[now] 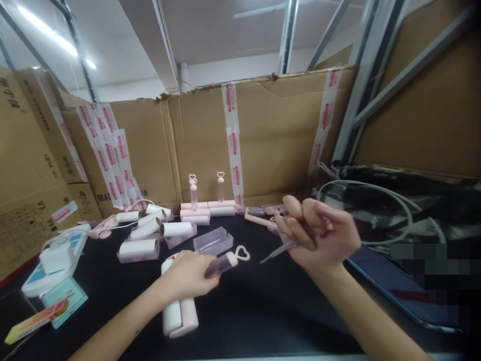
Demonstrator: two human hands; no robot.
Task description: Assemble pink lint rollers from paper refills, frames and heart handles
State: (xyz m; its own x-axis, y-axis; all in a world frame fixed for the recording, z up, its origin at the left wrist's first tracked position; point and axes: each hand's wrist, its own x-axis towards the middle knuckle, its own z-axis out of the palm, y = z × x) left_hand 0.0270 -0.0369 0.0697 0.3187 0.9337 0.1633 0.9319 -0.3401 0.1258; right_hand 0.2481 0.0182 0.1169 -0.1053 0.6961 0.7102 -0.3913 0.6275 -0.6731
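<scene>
My left hand (188, 275) is closed around a clear tube (224, 262) whose pale pink cap carries a heart-shaped loop. Directly beneath that hand, a white roll and a pink cylinder (189, 315) lie side by side on the black table. My right hand (319, 233), raised to the right, has its fingers wrapped round a small screwdriver (277, 250). Its thin shaft points down and left towards the heart loop, apart from it; the handle is mostly hidden in the palm. Behind the hands sits a translucent lilac tray (213, 241).
White rolls (138, 248) in lilac trays fill the left back. Two heart-topped tubes (220, 188) stand upright near the cardboard wall (203, 140). A power strip (56, 258) and teal card (65, 301) lie left. A phone (402, 291) and a white cable (406, 200) are right.
</scene>
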